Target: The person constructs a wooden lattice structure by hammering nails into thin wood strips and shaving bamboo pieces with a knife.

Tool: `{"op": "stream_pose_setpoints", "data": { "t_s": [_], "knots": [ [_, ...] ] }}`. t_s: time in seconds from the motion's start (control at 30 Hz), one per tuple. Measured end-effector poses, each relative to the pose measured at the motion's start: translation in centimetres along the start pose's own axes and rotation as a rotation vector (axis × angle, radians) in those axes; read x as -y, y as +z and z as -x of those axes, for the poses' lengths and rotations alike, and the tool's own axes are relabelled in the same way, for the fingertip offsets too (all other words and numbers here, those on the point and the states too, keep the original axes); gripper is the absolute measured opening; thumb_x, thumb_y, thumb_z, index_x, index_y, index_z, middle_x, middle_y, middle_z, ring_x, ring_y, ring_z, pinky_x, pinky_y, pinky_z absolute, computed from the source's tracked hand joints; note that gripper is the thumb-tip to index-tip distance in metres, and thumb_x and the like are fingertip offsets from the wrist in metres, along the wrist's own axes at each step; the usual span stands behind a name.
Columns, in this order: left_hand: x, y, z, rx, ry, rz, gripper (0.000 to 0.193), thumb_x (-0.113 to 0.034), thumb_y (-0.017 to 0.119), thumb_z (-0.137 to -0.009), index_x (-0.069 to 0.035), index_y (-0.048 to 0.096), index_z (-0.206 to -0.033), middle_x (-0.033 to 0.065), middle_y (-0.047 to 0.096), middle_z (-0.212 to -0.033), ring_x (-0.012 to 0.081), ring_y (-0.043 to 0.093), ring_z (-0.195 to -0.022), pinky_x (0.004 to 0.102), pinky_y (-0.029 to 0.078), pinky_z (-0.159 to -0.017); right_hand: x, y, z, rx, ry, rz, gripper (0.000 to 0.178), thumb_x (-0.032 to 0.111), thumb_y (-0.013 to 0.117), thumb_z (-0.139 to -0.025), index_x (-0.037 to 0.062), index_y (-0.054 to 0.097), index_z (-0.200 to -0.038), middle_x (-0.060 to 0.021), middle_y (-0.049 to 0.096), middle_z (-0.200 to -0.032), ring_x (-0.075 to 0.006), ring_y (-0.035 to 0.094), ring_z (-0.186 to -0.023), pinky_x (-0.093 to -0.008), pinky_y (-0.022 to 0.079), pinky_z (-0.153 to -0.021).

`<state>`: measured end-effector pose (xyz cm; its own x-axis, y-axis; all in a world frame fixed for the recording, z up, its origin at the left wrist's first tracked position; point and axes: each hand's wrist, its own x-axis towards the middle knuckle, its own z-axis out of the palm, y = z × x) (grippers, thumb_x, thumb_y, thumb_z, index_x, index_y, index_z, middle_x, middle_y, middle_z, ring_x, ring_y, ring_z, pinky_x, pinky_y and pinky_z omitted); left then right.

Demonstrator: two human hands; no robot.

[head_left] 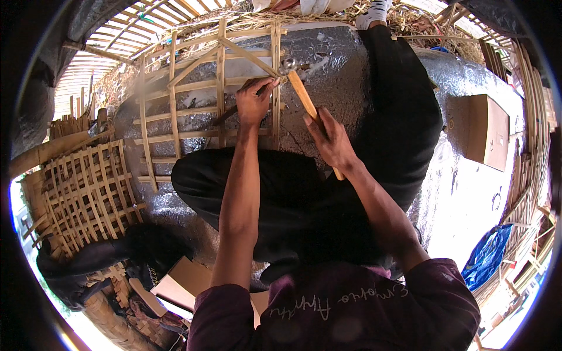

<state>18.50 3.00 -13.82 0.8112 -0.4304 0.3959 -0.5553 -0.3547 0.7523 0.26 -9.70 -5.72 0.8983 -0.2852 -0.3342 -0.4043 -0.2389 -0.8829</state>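
Observation:
My right hand (332,139) is wrapped round the wooden handle of a hammer (304,96). Its metal head is at the upper right corner area of a bamboo lattice frame (220,88), close to my left fingertips. My left hand (255,100) rests over the frame, its fingers pinched together where a slanting bamboo strip (249,57) meets an upright one. Whatever those fingers hold is too small to make out. A dark narrow thing (226,114) pokes out beside my left hand, partly hidden. The frame lies beyond my bent left leg.
Silvery sheeting (328,76) covers the floor. A finer bamboo lattice panel (85,196) leans at the left. Cardboard boxes stand at the right (489,131) and near left (184,281). A blue plastic sheet (487,257) lies at the lower right. Straw (328,20) lines the far edge.

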Motion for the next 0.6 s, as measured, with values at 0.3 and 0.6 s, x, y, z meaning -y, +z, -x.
{"op": "stream_pose_setpoints", "data": {
  "t_s": [0.3, 0.6],
  "knots": [
    [-0.2, -0.3, 0.2, 0.02, 0.0, -0.005, 0.017, -0.02, 0.076, -0.081, -0.005, 0.073, -0.087, 0.0105, 0.071, -0.083, 0.0254, 0.068, -0.076, 0.0327, 0.053, -0.07, 0.8, 0.8, -0.3, -0.044, -0.167, 0.108, 0.026, 0.029, 0.046, -0.101, 0.0029, 0.043, -0.104, -0.0173, 0.057, -0.068, -0.0282, 0.059, -0.053, -0.0425, 0.043, -0.049],
    [-0.1, -0.3, 0.2, 0.018, 0.025, -0.013, 0.014, -0.019, 0.075, -0.081, -0.006, 0.072, -0.086, 0.0098, 0.071, -0.082, 0.026, 0.068, -0.075, 0.0331, 0.052, -0.067, 1.5, 1.0, 0.2, -0.042, -0.128, 0.085, 0.023, 0.026, 0.046, -0.101, 0.0027, 0.043, -0.105, -0.019, 0.058, -0.072, -0.0295, 0.062, -0.057, -0.0441, 0.043, -0.051]
  ]
}}
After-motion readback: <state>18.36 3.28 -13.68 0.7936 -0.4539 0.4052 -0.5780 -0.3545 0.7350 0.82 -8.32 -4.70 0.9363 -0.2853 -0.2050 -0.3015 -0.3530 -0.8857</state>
